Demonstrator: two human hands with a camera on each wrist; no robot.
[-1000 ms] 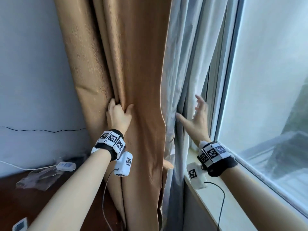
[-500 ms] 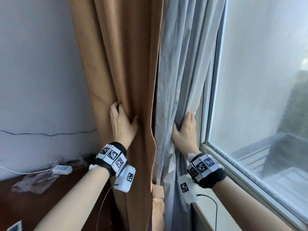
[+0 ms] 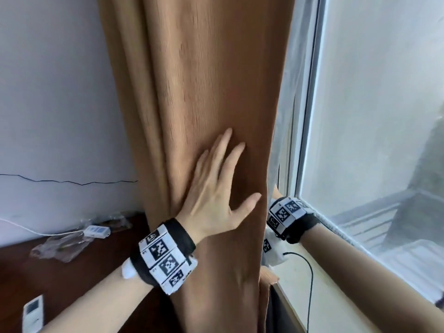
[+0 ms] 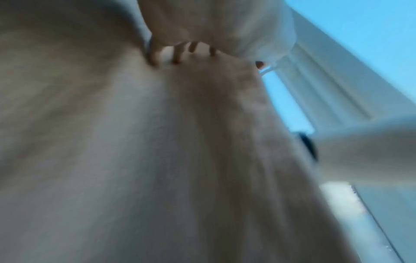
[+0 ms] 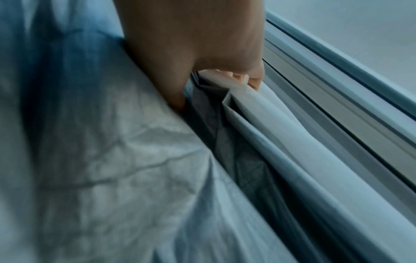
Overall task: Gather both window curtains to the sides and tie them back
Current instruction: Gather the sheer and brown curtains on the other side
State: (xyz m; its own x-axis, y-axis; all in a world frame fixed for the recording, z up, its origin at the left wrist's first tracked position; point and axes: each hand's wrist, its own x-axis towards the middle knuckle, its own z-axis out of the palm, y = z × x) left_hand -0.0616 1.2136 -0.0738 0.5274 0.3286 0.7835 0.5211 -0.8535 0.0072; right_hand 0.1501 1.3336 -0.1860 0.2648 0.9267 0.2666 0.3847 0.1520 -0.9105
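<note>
— two curtains hang in front of us, bunched at the left side of the window (image 3: 374,116): the brown curtain (image 3: 204,92) on the room side and the pale curtain (image 5: 94,160) behind it, next to the glass.

— and our left hand (image 3: 216,200)?

— it lies flat on the face of the brown curtain, fingers (image 3: 223,150) straight and spread, thumb out toward the cloth's right edge. it grasps nothing; it only presses on the fabric. our left wrist view is blurred and adds little.

— where is our right hand (image 5: 198,44)?

— from the head we see only its wristband (image 3: 288,215) at the brown curtain's right edge; the hand itself is hidden behind the cloth. the right wrist view shows it: fingers (image 5: 254,80) curled over a bundle of pale folds, thumb pressed in on the other side, so we are gripping the pale curtain just beside the window frame (image 5: 337,89).

— anything else around us?

— a white windowsill (image 3: 295,284) under our right forearm with a black cable (image 3: 310,284) running across it. on the dark wooden surface (image 3: 72,272) at left lie a crumpled clear plastic bag (image 3: 60,246), a small white device (image 3: 97,230) on a white cord, and a white remote (image 3: 32,313) near our left arm. a thin black wire (image 3: 72,181) runs along the white wall (image 3: 52,92).
</note>
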